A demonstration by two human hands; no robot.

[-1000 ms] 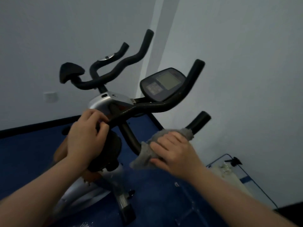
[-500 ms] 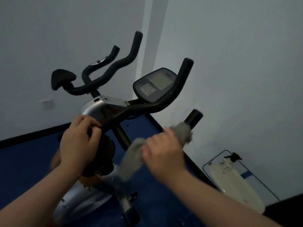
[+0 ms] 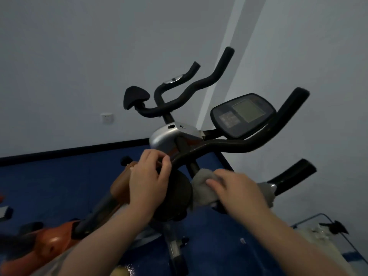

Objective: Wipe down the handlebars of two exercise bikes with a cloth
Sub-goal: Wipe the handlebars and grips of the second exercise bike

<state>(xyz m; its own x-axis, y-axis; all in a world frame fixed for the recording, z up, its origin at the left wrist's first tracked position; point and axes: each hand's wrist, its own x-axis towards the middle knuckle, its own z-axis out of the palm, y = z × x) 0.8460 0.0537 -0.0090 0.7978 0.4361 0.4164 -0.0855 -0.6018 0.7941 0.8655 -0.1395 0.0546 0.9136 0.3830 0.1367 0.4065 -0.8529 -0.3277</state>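
Left of the console [image 3: 244, 115], far bike: second handlebar [image 3: 187, 90] rising up and to the right, against the wall.
Left hand [image 3: 148, 183]: fingers curled round the near handlebar [image 3: 235, 147] at its lower left end.
Near handlebar: long axis runs from that hand below the console, then tilts up to the right.
Cloth [image 3: 203, 188]: grey, wrapped on the lower bar [image 3: 292, 174], below the console.
Right hand [image 3: 238, 191]: clenched over the cloth, pressing it to the bar.
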